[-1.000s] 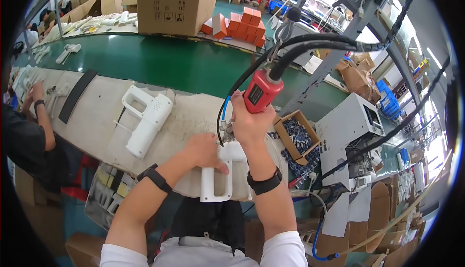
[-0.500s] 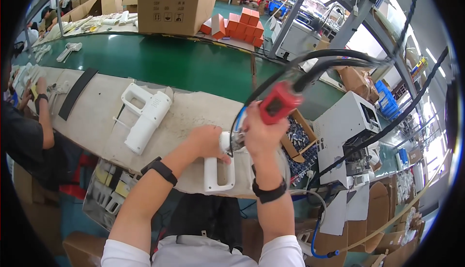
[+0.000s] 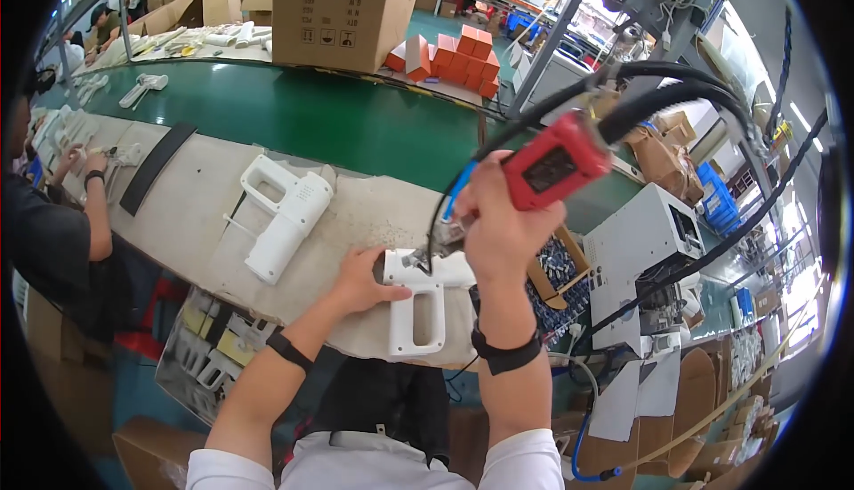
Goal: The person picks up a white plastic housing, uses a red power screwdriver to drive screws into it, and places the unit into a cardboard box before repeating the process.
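Observation:
My right hand point(image 3: 511, 228) is closed around a red power screwdriver point(image 3: 559, 161) with thick black cables. The tool's metal end point(image 3: 431, 257) sits over a white plastic handheld housing point(image 3: 416, 321), which lies near the table's front edge with its loop handle toward me. My left hand point(image 3: 360, 281) grips the left end of that housing, thumb stretched along its edge. My right hand and the tool cover part of the housing's right side. To the left lies a second white housing point(image 3: 289, 219) with a loop handle and a thin white stick beside it.
A carton of small dark parts point(image 3: 560, 263) stands right of my hands, beside a grey machine point(image 3: 636, 250). Beyond the table runs a green conveyor point(image 3: 356, 121). A black strip point(image 3: 158, 168) lies at left, near a co-worker point(image 3: 67, 205). Black cables hang at right.
My right hand and the red screwdriver have moved right and tilted. My left hand has shifted left along the housing, its fingers more spread. The view has shifted slightly.

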A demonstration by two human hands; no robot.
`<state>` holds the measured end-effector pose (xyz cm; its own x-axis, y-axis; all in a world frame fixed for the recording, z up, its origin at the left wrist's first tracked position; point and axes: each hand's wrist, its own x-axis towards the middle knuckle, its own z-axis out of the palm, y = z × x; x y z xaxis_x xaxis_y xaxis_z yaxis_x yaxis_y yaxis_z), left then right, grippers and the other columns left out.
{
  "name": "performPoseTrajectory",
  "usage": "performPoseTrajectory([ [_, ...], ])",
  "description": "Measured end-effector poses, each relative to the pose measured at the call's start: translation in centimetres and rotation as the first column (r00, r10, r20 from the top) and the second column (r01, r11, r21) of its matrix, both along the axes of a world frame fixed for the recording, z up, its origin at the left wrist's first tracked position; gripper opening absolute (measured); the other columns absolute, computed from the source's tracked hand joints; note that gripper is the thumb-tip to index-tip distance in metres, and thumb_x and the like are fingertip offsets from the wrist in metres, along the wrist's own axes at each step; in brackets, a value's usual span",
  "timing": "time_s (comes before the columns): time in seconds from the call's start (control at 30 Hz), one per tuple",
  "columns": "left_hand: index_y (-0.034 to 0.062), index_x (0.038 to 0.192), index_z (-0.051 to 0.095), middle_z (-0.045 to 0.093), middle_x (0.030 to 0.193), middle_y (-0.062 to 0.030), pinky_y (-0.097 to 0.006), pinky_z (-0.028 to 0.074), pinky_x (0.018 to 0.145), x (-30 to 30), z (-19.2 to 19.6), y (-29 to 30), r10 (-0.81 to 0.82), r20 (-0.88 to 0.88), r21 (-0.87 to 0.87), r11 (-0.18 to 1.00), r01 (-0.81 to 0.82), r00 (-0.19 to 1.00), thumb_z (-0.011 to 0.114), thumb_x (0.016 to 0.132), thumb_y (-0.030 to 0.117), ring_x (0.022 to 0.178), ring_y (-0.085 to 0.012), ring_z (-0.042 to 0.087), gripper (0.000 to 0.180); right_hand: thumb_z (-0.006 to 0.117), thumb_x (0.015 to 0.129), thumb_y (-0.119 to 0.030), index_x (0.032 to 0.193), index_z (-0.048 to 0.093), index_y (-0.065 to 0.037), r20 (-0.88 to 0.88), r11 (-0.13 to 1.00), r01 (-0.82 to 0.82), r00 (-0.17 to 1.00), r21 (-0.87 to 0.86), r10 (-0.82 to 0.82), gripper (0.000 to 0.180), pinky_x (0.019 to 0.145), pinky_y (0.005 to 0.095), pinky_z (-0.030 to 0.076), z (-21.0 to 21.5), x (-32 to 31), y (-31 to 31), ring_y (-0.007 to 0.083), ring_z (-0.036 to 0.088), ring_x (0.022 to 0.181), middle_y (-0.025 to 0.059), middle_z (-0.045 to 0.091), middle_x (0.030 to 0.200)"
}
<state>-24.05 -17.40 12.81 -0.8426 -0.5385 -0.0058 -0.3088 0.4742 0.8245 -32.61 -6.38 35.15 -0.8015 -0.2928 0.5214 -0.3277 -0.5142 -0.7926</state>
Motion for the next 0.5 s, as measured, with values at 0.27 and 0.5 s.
performPoseTrajectory([
  [0.27,0.0068,0.120,0.059,0.049,0.122,-0.0201,-0.042,0.034,0.105,-0.2,-1.3,0.1,0.011,-0.018,0.022,1.000,-0.011,1.000,0.086,0.058,0.051,0.123,-0.0360,0.038,0.080,0.065,0.086,-0.005,0.084,0.059,0.002,-0.014,0.998,-0.016,1.000,0.068,0.017,0.010,0.042,0.0235,0.038,-4.4,-1.8,-4.6,0.0096,0.050,0.044,0.0035,0.056,0.058],
  [0.5,0.0069,0.118,0.060,0.053,0.116,-0.0185,-0.044,0.036,0.101,-0.3,0.5,0.1,0.001,-0.011,0.045,0.999,0.000,1.000,0.085,0.058,0.051,0.117,-0.0354,0.045,0.079,0.064,0.085,-0.007,0.078,0.059,0.000,-0.052,0.993,0.040,0.998,0.111,-0.034,0.011,0.043,0.0235,0.038,-7.4,-2.7,-6.9,0.0090,0.050,0.044,0.0031,0.055,0.055],
])
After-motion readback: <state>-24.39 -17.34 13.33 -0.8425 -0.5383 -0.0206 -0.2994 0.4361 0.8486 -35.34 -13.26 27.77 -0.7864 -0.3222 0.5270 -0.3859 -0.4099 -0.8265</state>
